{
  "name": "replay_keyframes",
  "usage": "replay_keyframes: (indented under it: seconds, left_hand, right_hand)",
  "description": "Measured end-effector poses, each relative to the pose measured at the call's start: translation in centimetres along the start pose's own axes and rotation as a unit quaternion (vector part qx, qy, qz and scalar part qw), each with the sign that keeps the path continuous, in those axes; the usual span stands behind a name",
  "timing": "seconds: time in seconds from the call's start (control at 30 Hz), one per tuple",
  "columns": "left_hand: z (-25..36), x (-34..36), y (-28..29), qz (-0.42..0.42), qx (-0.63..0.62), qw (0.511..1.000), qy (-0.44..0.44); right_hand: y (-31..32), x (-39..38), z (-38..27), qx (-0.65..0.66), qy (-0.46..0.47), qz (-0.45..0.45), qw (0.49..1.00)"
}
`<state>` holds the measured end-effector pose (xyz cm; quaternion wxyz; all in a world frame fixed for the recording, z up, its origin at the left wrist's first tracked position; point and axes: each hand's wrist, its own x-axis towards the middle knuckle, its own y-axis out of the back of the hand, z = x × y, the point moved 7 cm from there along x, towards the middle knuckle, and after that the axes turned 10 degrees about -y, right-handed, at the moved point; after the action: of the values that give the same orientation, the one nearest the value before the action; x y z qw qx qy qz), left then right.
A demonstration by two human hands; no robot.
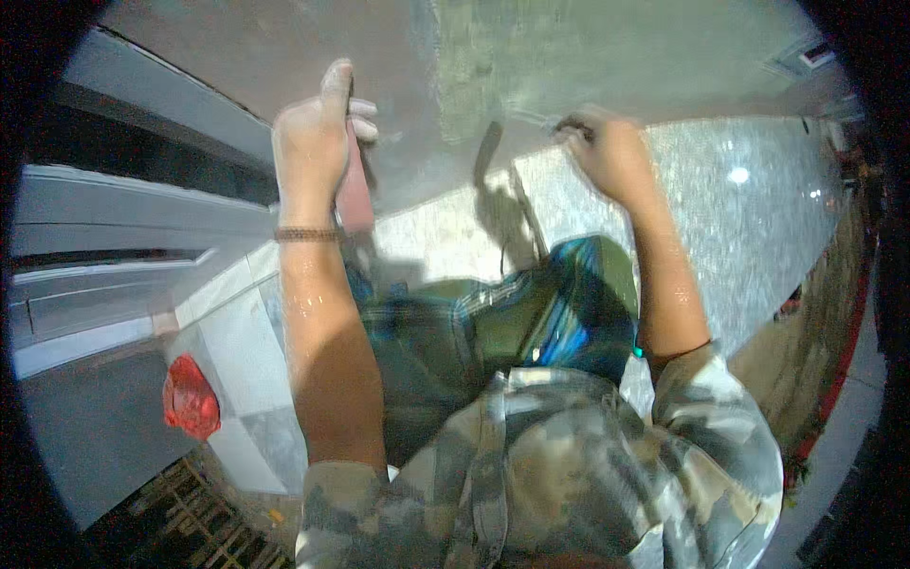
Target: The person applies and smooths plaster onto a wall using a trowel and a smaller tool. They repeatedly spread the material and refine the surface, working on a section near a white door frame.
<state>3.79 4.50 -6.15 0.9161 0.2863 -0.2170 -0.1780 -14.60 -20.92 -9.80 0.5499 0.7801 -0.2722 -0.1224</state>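
My left hand [318, 142], dusted pale and with a beaded bracelet at the wrist, is raised before the wall [607, 57]. Its fingers close round a flat pinkish board [355, 194], seen nearly edge on. To the right, my right hand [611, 156] is closed round a tool with a dark handle [573, 128]. A thin pale blade [526, 116] reaches left from it, blurred; whether it touches the wall I cannot tell. The wall surface is smeared, brownish on the left and greenish on the right.
Shiny light tiles [711, 199] lie below the wall and extend right. A red plastic bag [190, 396] sits at the lower left. Grey ledges [142, 232] run along the left, above a slatted wooden piece [204, 517]. Dark shadows fall between my hands.
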Motion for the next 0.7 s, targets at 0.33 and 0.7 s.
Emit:
replay_keyframes:
  seconds: [0.33, 0.7]
  left_hand:
    - [0.0, 0.1, -0.2, -0.019, 0.021, 1.0, 0.003]
    - [-0.7, -0.1, 0.1, 0.002, -0.009, 0.999, 0.042]
  right_hand:
    - [2.4, -0.7, 2.1, 0.018, -0.021, 0.022, 0.999]
    - [0.5, -0.6, 4.1, 0.071, -0.046, 0.009, 0.996]
